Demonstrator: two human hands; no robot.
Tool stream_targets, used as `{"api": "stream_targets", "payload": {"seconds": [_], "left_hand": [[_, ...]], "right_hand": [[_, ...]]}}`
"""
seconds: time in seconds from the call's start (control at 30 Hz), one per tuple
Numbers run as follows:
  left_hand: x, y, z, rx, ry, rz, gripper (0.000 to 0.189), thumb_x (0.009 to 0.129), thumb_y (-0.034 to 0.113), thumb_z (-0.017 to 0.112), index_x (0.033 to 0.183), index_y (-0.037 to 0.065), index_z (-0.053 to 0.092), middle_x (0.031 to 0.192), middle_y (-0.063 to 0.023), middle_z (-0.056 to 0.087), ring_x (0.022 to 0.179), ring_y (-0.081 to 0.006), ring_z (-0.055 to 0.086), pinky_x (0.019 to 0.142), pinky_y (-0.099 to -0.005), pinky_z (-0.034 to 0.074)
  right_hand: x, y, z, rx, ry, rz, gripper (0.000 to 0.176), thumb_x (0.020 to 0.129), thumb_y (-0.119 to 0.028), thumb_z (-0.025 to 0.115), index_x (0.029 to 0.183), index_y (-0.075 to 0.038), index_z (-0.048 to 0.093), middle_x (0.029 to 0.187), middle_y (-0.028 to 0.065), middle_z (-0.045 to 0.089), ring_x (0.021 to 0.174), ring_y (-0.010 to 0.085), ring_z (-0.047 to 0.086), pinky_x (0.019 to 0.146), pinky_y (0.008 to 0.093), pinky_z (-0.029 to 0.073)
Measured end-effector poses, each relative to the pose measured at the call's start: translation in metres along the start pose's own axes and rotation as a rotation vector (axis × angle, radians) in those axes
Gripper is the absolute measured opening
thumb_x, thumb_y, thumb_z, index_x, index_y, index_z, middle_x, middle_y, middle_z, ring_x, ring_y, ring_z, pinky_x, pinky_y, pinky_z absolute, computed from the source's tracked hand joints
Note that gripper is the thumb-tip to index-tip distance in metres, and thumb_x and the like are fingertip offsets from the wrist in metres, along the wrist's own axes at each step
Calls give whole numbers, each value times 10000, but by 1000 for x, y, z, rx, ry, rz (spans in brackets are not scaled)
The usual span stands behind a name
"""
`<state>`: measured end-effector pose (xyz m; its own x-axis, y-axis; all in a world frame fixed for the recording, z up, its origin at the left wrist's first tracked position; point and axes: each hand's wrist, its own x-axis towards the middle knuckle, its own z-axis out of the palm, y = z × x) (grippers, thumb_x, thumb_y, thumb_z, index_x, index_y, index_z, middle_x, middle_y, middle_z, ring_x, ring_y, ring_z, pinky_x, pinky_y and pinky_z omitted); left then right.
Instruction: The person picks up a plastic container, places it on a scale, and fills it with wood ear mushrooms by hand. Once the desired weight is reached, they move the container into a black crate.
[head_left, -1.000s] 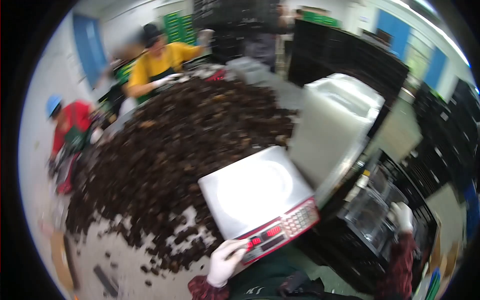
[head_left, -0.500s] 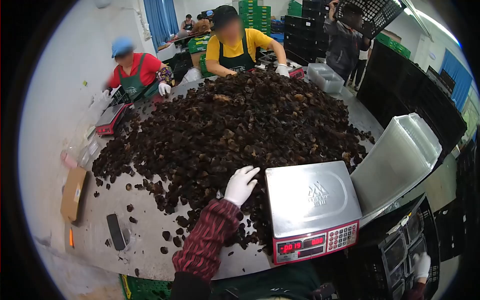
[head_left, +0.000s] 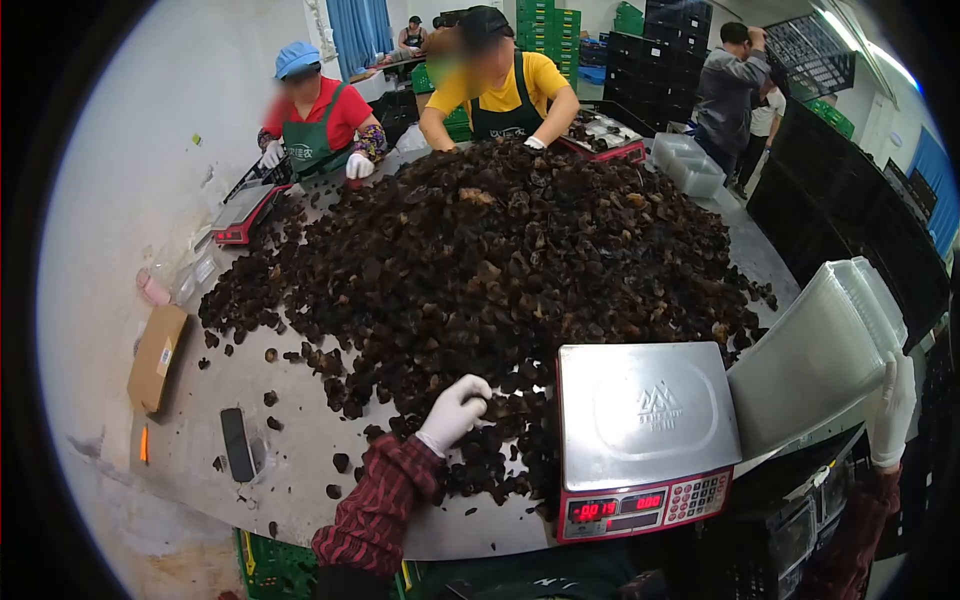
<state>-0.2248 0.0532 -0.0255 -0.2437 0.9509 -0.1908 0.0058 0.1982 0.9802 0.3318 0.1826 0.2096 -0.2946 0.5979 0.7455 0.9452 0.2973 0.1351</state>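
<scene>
My left hand (head_left: 455, 412), in a white glove, is over the near edge of a big pile of dark mushroom-like pieces (head_left: 520, 250). Its fingers are curled together, and whether a piece is between them is too small to tell. At the right, my right hand (head_left: 890, 410), also gloved, has its fingers extended upward against the end of a slanted stack of clear plastic trays (head_left: 815, 350). Between the two hands sits a scale (head_left: 645, 410) with a bare metal plate and lit red digits.
Across the pile stand a person in yellow (head_left: 500, 90) and a person in red (head_left: 325, 115). A phone (head_left: 237, 445), a cardboard box (head_left: 157, 358) and another scale (head_left: 245, 210) lie at left. Black crates (head_left: 800, 540) hold trays at lower right.
My left hand has shifted down and left, its fingers more curled. My right hand has risen from the crate to the tray stack. The view has shifted, and the person in red has both gloves nearer the table.
</scene>
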Motion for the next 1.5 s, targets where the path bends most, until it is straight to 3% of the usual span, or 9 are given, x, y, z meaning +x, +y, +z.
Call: {"api": "stream_targets", "payload": {"seconds": [0.1,0.33,0.5,0.67,0.9,1.07,1.27,1.47,1.5], "left_hand": [[24,20,2,-6,52,15,65,833,47,549,886,49,587,703,45,513,598,-56,478,546,-221,414],[145,57,76,987,163,880,205,772,47,572,914,128,695,928,-36,654,850,-248,612,730,-367,507],[200,41,96,1352,-3,266,235,858,159,522,1010,197,697,1067,-117,615,971,-266,633,781,-381,516],[172,20,79,1544,14,381,180,808,137,543,909,160,691,926,-128,614,840,-285,656,696,-414,525],[48,-7,20,1331,20,535,80,785,162,596,818,140,665,800,-44,602,687,-253,640,555,-391,486],[2,0,-5,911,138,576,134,807,102,634,926,120,693,931,-32,665,763,-205,648,668,-292,510],[-53,9,-29,-11,275,138,115,864,72,615,960,58,678,875,-4,646,680,-47,568,532,-199,435],[-157,-7,-93,7,482,100,91,862,51,595,919,5,650,848,-31,650,717,-84,582,552,-224,456],[-185,3,-101,2,513,21,81,856,41,597,901,-2,649,831,-35,649,720,-90,587,559,-230,460]], "right_hand": [[6,2,-1,44,-106,5,247,924,-180,550,790,18,487,720,124,408,676,300,442,628,356,377],[24,-22,1,-11,33,-141,279,800,-94,667,687,11,434,705,143,381,641,313,399,584,382,340],[24,-23,-2,-67,25,-206,269,771,-83,684,681,8,447,701,132,364,653,297,405,582,390,339],[27,-30,8,0,79,-190,190,758,-69,692,771,15,523,744,132,426,704,308,462,614,375,381],[31,-15,25,231,-223,34,104,866,-62,599,861,15,529,759,115,463,712,238,464,656,313,403],[48,0,33,438,-449,266,144,819,-15,607,752,11,482,658,-5,392,635,78,391,568,264,363],[45,1,30,425,-80,272,178,883,-55,589,746,14,497,688,-27,419,656,50,383,570,228,343],[-2,-134,4,681,212,257,91,907,-33,558,884,31,618,838,9,564,782,100,527,689,216,414],[-10,-158,4,568,137,-52,35,831,36,606,858,24,624,779,31,558,720,114,530,635,240,425]]}}
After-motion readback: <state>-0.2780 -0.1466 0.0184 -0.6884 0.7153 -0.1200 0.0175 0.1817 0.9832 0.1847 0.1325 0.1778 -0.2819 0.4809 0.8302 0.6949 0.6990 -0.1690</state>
